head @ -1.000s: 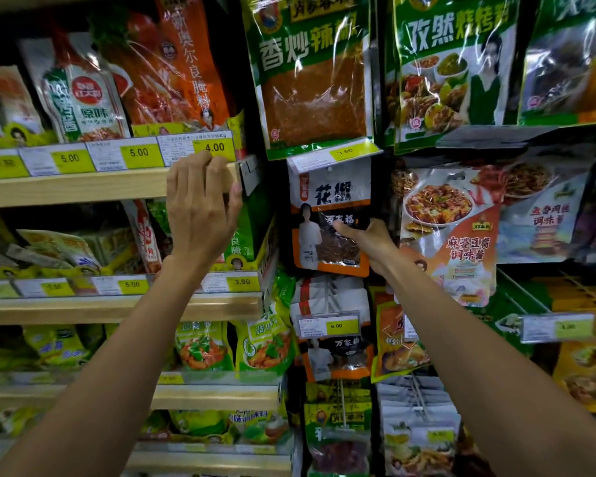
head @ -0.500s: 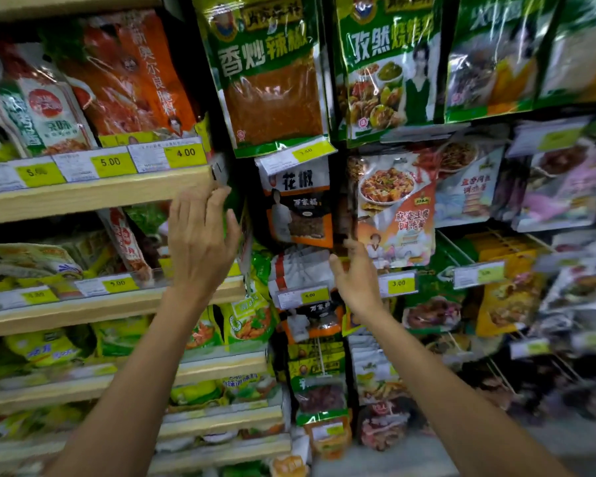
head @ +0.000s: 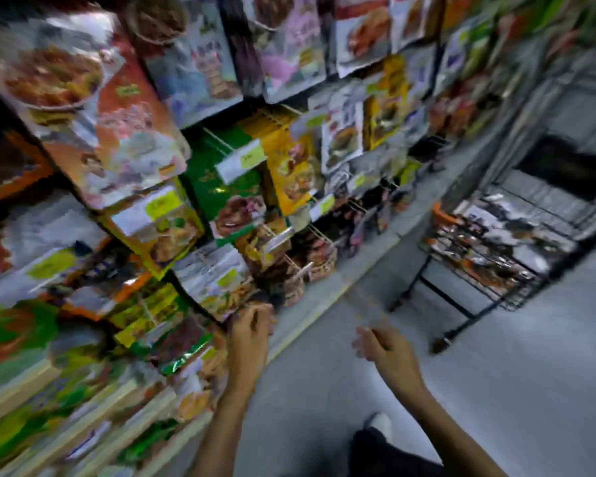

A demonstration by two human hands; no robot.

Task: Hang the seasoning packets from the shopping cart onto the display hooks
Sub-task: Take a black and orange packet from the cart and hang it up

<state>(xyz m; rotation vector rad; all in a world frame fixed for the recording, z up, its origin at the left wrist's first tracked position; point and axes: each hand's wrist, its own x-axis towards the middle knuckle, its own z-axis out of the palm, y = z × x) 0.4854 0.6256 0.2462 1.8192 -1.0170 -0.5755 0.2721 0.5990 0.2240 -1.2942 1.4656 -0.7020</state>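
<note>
Everything here is smeared by a fast turn, so take the fine detail loosely. On the far left the wooden shelves (head: 66, 390) are crammed with bags, and next to them the hanging packets (head: 227, 187) crowd the wire display hooks (head: 324, 237), yellow price tags at the tips. The left hand (head: 252, 333) is low, just beside the bottom rows; its fingers look curled, but I cannot tell through the blur whether they hold anything. The right hand (head: 384, 347) is out over the grey floor (head: 496, 390), fingers loose and slightly spread, with nothing in them that I can make out. Further right, well apart from both hands, stands the shopping cart (head: 516, 299), and the seasoning packets (head: 496, 249) lie heaped in its wire basket. To my eye the step is fetching the next packet. Best to step closer rather than stretch, pick one packet off the top by its upper edge so the hanging hole stays free, check which row it matches, then slide it on square behind the price tag.
</note>
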